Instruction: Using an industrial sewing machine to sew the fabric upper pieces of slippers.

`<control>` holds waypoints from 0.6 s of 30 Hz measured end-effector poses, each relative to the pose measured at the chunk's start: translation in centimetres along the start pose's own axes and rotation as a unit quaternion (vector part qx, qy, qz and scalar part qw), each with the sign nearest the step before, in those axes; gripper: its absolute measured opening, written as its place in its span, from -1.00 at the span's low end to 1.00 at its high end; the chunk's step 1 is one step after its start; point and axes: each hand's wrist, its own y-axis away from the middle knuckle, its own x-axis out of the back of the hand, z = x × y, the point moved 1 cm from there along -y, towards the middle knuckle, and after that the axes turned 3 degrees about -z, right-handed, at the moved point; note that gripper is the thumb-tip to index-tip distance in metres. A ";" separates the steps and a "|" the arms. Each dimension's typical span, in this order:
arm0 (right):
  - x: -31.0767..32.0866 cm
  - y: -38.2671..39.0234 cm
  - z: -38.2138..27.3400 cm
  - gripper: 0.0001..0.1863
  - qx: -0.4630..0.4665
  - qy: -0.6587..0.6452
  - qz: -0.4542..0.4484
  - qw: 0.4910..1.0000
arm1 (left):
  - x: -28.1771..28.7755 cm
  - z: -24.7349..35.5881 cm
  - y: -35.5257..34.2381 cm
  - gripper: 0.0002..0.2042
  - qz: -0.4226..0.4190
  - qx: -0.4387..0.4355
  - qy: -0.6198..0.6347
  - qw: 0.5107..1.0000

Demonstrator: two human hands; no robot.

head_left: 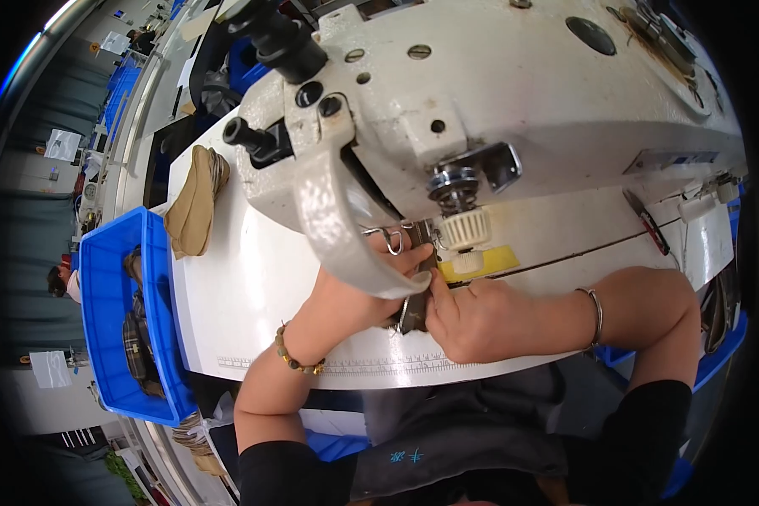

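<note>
Brown strip (pixel 414 313) touched by curled right hand (pixel 478 319).

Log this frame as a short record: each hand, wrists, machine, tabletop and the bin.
Left hand: fingers at the brown strip, partly hidden by a white curved part
Right hand: fingertips at the strip's right side
Wrists: beaded bracelet left, metal bangle right
Machine: white sewing machine
Tabletop: tan pieces left, red-and-black tool right
Bin: blue bin left of tabletop, dark cloth inside
</note>
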 end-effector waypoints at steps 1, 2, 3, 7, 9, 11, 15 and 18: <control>-0.2 0.0 0.1 -0.74 0.001 0.000 0.000 1.000 | 0.0 -0.2 0.0 -0.85 -0.002 0.016 -0.013 1.000; -0.4 0.0 0.2 -0.73 -0.007 -0.006 -0.007 1.000 | 0.1 -0.3 -0.2 -0.85 -0.002 0.016 -0.012 1.000; -0.5 -0.1 0.3 -0.72 -0.015 -0.012 -0.014 1.000 | 0.2 -0.5 -0.2 -0.86 -0.013 0.044 -0.005 0.999; -0.6 0.0 0.6 -0.70 -0.034 -0.036 -0.030 0.998 | 1.5 0.0 0.1 -0.81 -0.010 0.060 -0.059 0.996; -0.8 0.1 0.7 -0.69 -0.030 -0.066 -0.050 0.996 | 3.0 1.9 0.5 -0.76 -0.005 0.048 -0.092 0.995; -0.7 0.1 0.8 -0.69 -0.036 -0.062 -0.045 0.996 | 3.3 3.6 1.4 -0.71 0.001 0.034 -0.123 0.992; -0.8 0.0 0.6 -0.68 -0.035 -0.074 -0.031 0.996 | 1.5 5.7 2.8 -0.62 -0.018 0.029 -0.170 0.985; -0.7 -0.1 0.5 -0.68 -0.043 -0.058 -0.025 0.997 | 0.5 5.5 3.3 -0.59 0.004 0.019 -0.206 0.978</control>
